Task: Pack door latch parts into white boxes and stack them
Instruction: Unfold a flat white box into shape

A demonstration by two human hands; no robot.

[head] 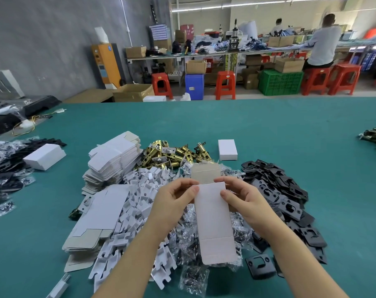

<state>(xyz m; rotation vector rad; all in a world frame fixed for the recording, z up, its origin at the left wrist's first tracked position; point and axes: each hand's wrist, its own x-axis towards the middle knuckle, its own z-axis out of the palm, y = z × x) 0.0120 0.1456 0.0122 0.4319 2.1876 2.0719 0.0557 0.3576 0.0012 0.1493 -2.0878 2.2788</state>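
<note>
White box (212, 214) | left hand (172, 201) fingers pinching top edge | right hand (245, 201) fingers pinching opposite side

Latches (174, 152) behind box (215, 220); plates (286, 196) right.

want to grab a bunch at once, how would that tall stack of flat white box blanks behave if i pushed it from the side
The stack of flat box blanks already looks fanned and leaning, so a side push would probably shear it and slide the top sheets off. Each blank is thin card, likely light and bendy. The folded white box between the left hand and right hand seems to hold its shape better.
</note>
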